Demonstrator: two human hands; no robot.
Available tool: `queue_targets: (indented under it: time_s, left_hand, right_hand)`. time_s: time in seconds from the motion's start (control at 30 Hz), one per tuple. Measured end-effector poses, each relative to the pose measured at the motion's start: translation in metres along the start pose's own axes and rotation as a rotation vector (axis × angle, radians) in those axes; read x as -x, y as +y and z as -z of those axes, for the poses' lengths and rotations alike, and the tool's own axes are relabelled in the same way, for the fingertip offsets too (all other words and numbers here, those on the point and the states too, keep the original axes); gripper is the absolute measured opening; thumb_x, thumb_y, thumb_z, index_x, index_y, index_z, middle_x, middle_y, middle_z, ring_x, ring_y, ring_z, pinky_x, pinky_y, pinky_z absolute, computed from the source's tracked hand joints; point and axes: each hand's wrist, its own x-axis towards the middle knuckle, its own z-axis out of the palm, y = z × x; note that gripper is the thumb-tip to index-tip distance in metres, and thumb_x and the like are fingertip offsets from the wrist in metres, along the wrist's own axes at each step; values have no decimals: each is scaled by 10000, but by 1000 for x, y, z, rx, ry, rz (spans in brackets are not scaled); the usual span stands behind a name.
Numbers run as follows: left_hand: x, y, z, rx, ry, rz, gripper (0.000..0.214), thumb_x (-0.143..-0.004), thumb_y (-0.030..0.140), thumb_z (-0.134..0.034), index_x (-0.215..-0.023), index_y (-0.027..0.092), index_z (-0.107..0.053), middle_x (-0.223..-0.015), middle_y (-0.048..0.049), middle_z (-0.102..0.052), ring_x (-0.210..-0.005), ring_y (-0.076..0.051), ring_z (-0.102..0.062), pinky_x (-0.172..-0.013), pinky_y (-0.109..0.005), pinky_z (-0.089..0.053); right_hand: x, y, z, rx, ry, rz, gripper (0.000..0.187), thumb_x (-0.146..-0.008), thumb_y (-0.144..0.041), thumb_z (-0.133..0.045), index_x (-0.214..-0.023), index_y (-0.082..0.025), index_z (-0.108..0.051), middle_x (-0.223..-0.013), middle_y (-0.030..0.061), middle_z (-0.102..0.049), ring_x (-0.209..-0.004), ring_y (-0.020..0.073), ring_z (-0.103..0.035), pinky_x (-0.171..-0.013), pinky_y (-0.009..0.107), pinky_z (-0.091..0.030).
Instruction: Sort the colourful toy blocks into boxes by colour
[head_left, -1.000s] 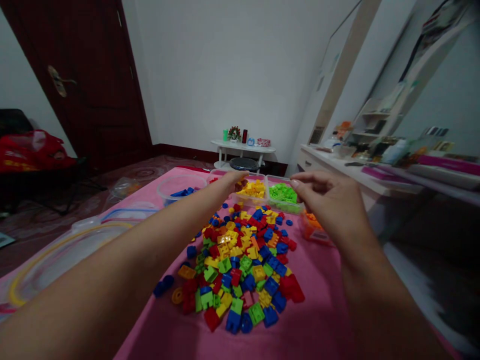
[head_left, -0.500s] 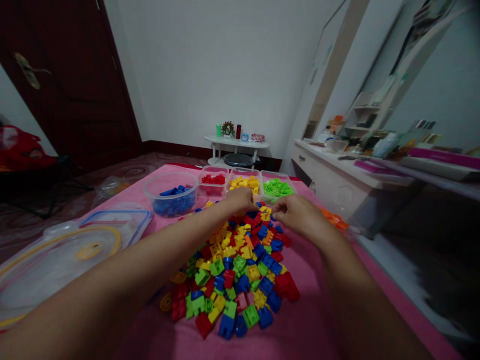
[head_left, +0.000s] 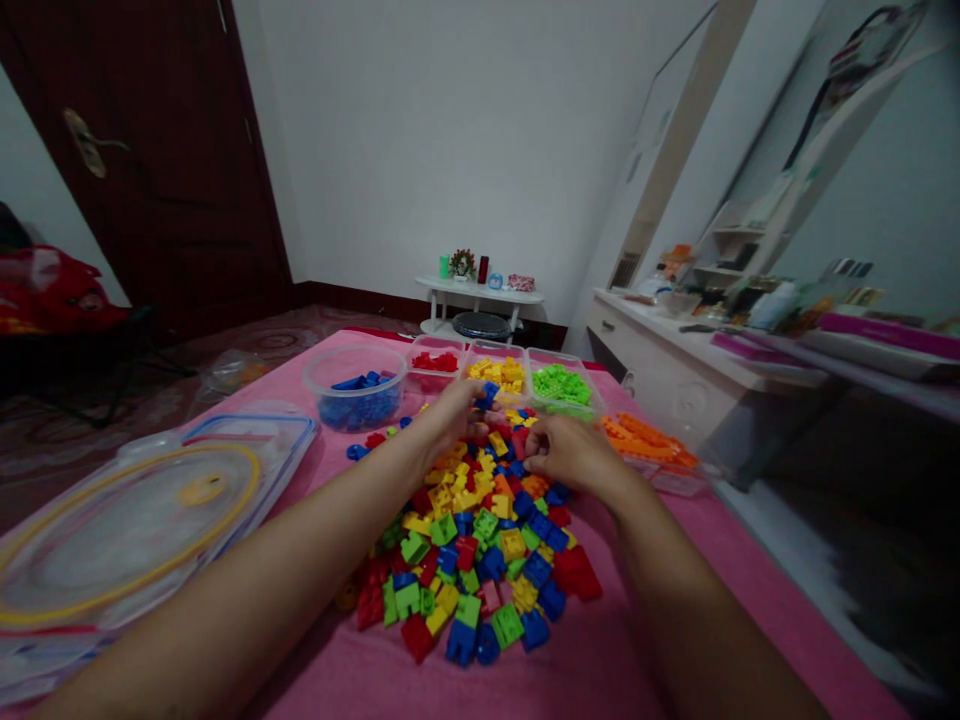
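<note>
1 head-worn view, forward and down over nearby hands (head_left: pixel 455 413), far wall (head_left: pixel 450 130) ahead.

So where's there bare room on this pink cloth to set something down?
The pink cloth is bare in front of the loose bricks, between your forearms, and right of the bricks, short of the orange-piece box, though your right forearm crosses there. Crowded: the middle, with your left hand and right hand; the far row of containers; the left, with the lids.

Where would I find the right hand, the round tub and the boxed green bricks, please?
Right hand (head_left: pixel 568 450): head view, on the back of the hand.
Round tub (head_left: pixel 358 411): head view, on its front wall.
Boxed green bricks (head_left: pixel 560 384): head view, middle of the pile.
</note>
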Motion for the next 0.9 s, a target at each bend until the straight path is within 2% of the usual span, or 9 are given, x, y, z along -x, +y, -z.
queue_targets:
  time_s: [0.07, 0.13, 0.23, 0.33, 0.47, 0.6, 0.77, 0.83, 0.9]
  left_hand:
    - [9, 4, 7, 235, -92, 146, 189, -732, 181, -491, -906, 131, -546, -742, -73, -606, -516, -110, -567, -428, -189, -430]
    - [14, 6, 13, 318, -148, 206, 191, -768, 237, -509, -914, 125, -559, -737, -75, -604, -514, -104, -566, -413, -176, -429]
    - [19, 8, 16, 289, -149, 210, 188, -796, 297, -539, -882, 134, -578, -669, -32, -572, -463, -76, -525, -345, -129, -350]
    - [22, 10, 13, 233, -142, 197, 163, -818, 282, -519, -829, 131, -579, -605, -2, -532, -418, -57, -484, -307, -110, -270]
    - [24, 8, 9, 188, -120, 188, 153, -824, 273, -516, -803, 135, -577, -584, -1, -538, -403, -55, -473, -305, -112, -269]
    - [22, 2, 8, 150, -118, 190, 156, -838, 271, -496, -822, 138, -577, -595, -3, -562, -406, -61, -490, -310, -118, -288]
    - [24, -3, 4, 10, -103, 154, 156, -831, 287, -522, -858, 142, -575, -677, -16, -621, -445, -69, -536, -364, -137, -373]
    - [27, -3, 1, -17, -115, 143, 211, -830, 342, -536, -903, 149, -578, -710, -23, -633, -482, -81, -565, -400, -152, -419]
    - [30, -3, -2, 30, -177, 164, 313, -834, 442, -516, -929, 150, -579, -726, -34, -631, -524, -105, -596, -418, -176, -456]
  right_hand:
    - [1, 1, 4, 0, 30, -5, 121, -623, -208, -662, -742, -218, -681, -692, -11, -645, -609, 116, -552, -519, 216, -305]
    - [3, 2, 10, -12, 46, 21, 169, -624, -175, -627, -768, -230, -696, -716, -7, -658, -615, 121, -556, -526, 217, -317]
    - [9, -1, 18, -55, 14, 100, 207, -659, -161, -566, -765, -249, -720, -730, -2, -672, -638, 132, -575, -552, 224, -352]
    - [12, -8, 19, -22, 5, 123, 242, -667, -186, -588, -840, -272, -734, -751, 4, -681, -665, 148, -588, -586, 237, -377]
    - [12, -17, 6, 89, -7, 129, 352, -642, -176, -641, -957, -317, -714, -880, 6, -692, -789, 169, -605, -639, 243, -381]
    - [8, -18, -7, 108, -4, 96, 239, -660, -167, -634, -857, -272, -717, -855, 11, -685, -776, 160, -601, -620, 237, -359]
    - [3, -12, 2, -13, 138, 98, 139, -699, -172, -590, -773, -211, -701, -723, 15, -658, -646, 135, -560, -569, 237, -341]
    - [3, -14, 8, -104, 223, 113, 164, -710, -166, -564, -795, -198, -701, -688, 12, -649, -611, 130, -547, -553, 238, -345]
    - [3, -20, 11, -216, 294, 136, 199, -714, -165, -557, -847, -188, -704, -685, 12, -651, -599, 129, -547, -550, 238, -361]
